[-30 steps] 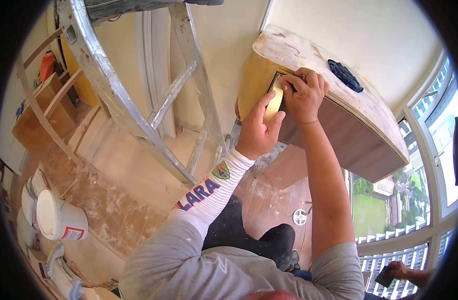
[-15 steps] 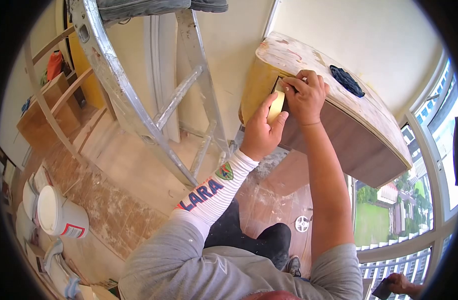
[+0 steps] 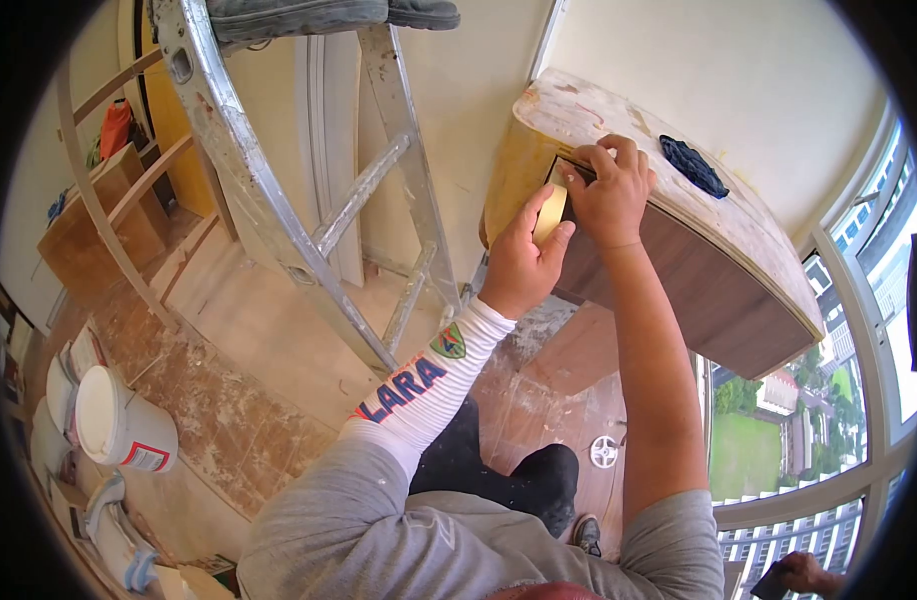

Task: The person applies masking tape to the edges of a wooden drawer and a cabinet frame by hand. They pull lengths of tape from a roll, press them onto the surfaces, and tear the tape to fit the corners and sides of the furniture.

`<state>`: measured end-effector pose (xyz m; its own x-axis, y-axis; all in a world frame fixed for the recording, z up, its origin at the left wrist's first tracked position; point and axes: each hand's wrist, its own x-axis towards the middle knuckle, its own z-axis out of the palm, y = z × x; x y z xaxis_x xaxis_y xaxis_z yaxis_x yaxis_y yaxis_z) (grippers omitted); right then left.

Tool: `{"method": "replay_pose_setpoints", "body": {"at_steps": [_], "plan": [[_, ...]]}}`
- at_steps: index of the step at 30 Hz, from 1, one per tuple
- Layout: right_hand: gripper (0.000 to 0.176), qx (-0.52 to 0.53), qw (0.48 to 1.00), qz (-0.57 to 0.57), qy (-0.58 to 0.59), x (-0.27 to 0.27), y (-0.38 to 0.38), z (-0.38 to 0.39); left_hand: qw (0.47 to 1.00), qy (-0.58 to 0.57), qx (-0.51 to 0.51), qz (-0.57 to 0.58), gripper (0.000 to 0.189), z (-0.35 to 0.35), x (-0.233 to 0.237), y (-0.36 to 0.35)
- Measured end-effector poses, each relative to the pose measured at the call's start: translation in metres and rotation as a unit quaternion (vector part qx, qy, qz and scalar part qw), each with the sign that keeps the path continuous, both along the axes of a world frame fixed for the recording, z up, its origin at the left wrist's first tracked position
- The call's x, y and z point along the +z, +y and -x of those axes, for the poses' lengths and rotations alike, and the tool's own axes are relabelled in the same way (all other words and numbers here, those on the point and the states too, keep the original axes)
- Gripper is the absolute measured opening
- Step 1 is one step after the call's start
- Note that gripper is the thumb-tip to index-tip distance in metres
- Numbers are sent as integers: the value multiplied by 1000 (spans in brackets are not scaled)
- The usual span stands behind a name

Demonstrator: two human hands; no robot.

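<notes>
My left hand (image 3: 524, 265) is closed around a roll of pale yellow masking tape (image 3: 551, 213), held on edge beside the corner of a wall-mounted cabinet (image 3: 679, 255). The cabinet has a brown wood-grain front, a yellowish rounded side and a stained top. My right hand (image 3: 616, 195) is at the cabinet's upper front edge, just right of the roll. Its fingers are bent and its thumb lies close to the tape. Whatever sits between those fingertips is too small to make out.
A dark crumpled cloth (image 3: 694, 166) lies on the cabinet top. To the left stands a paint-spattered aluminium ladder (image 3: 249, 150), with someone's shoes (image 3: 299, 18) on it. A white bucket (image 3: 129, 420) is at lower left. Another person's hand (image 3: 804, 573) holds a dark flat object at lower right.
My right hand's fingers have shifted slightly along the cabinet edge, and its thumb has moved a little left. My left hand keeps the tape roll in nearly the same place.
</notes>
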<state>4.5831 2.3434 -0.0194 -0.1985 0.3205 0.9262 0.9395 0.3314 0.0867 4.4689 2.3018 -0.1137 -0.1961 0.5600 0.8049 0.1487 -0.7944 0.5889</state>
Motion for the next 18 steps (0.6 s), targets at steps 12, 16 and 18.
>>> {"method": "replay_pose_setpoints", "body": {"at_steps": [12,16,18], "plan": [[34,10,995,91,-37,9,-3,-6,999,-9,-39,3,54,1,-26,7],[34,5,994,105,-35,9,-3,-5,998,10,-19,59,52,3,-48,-3],[34,8,993,110,-33,10,-4,-4,995,36,-22,92,51,5,-61,-13]]}}
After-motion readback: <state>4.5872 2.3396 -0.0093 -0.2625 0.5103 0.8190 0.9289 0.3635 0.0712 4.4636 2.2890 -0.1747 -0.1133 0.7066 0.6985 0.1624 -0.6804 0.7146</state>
